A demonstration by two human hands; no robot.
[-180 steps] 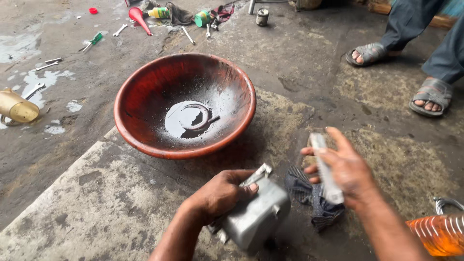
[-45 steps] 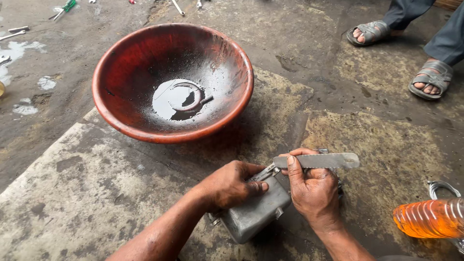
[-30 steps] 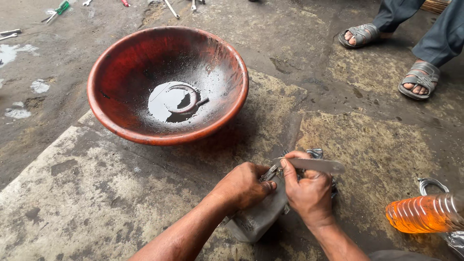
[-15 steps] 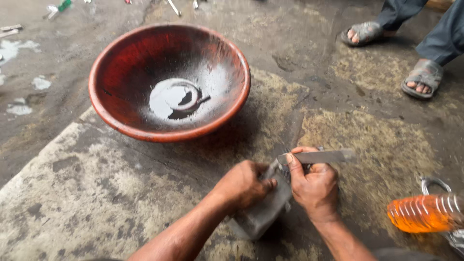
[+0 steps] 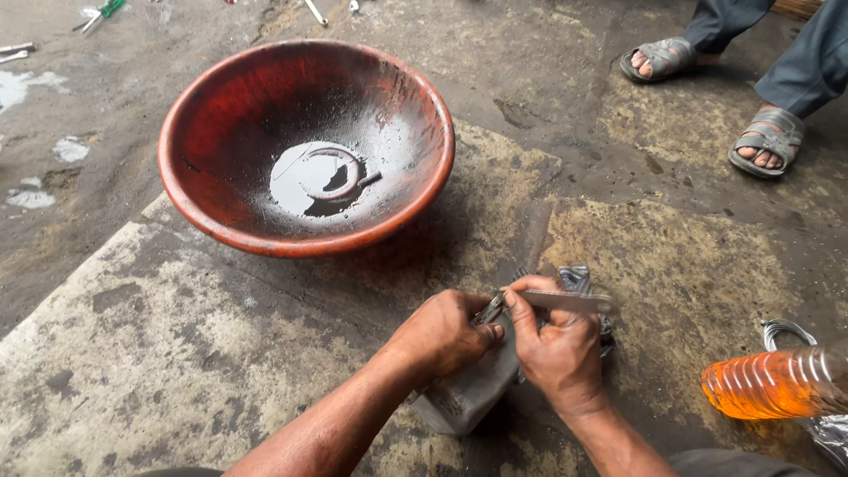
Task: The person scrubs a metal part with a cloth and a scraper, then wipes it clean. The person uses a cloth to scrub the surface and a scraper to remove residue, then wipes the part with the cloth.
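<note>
On the ground at the right edge lies one package, a clear plastic bottle [image 5: 773, 384] with ribbed sides, on its side and filled with an orange liquid. Its far end is cut by the edge of the view. I see no label on the part that shows. Just beside it, at the lower right corner, is a crumpled silver wrapper [image 5: 830, 433]. There are no signs or screens.

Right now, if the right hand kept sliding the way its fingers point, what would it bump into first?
The right hand points left, toward the left hand, which grips the grey metal part. It would probably meet that hand's fingers first; they look almost touching already, though depth is hard to judge.
</note>
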